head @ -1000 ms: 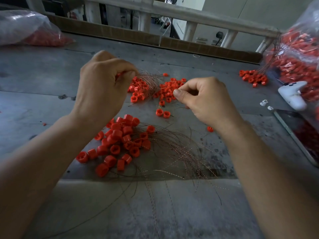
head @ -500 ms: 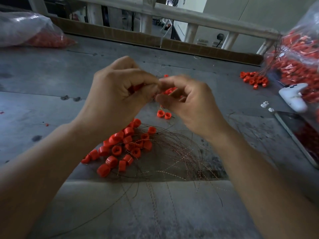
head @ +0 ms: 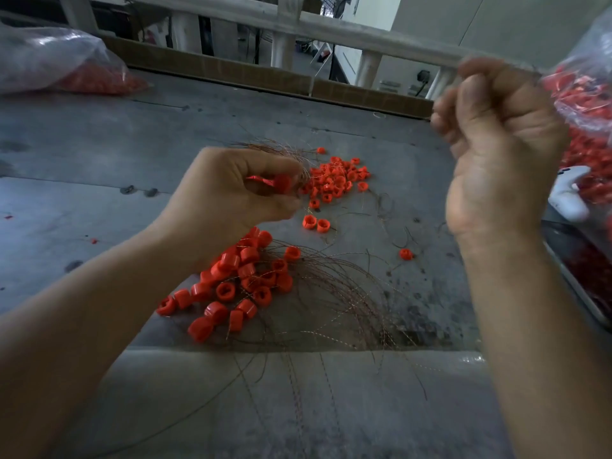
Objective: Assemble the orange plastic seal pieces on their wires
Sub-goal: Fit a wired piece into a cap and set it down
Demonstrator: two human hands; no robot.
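Grey table carries everything. Landmark: the near pile of orange seal pieces, mid-table, with copper wires fanning out of it to the right.

- Railing: runs along the table edge far behind the near pile.
- Left bag: clear plastic with orange parts inside, far back-left of the near pile.
- Right bag: same kind, far back-right of the near pile, cut off by the frame edge.

Hands:
- Right hand: raised well up and right of the near pile. Fingers are curled into a fist and motion-blurred, so I can't tell whether a wire is pinched in it.
- Left hand: hovers just behind the near pile, thumb and fingers pinching one seal piece. A wire bundle sticks out of the top of the same grip.

Smaller items:
- Far pile: loose orange pieces behind and right of the near pile.
- White object: well right of the near pile, partly hidden, can't identify.
- Pair of pieces: touching each other, just behind the near pile on the side toward the far pile.
- Single piece: alone, right of the near pile, among stray wire ends.
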